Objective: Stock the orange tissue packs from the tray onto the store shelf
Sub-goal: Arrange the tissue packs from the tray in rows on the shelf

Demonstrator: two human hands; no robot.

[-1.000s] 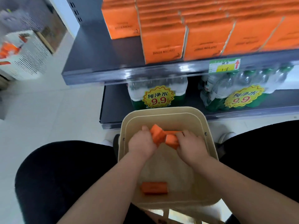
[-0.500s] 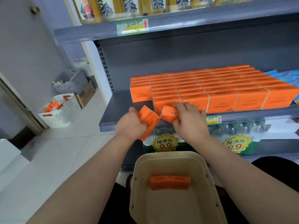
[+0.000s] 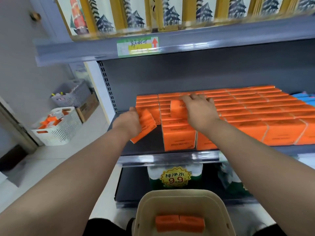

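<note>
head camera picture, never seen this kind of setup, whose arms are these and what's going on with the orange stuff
No machine here: a person wears a camera on the head, so you look down along their own arms. The left hand grips a tilted orange tissue pack over the bare end of the store shelf. The right hand holds an upright orange tissue pack on top of the stocked rows. Below, the beige tray holds two more packs.
</note>
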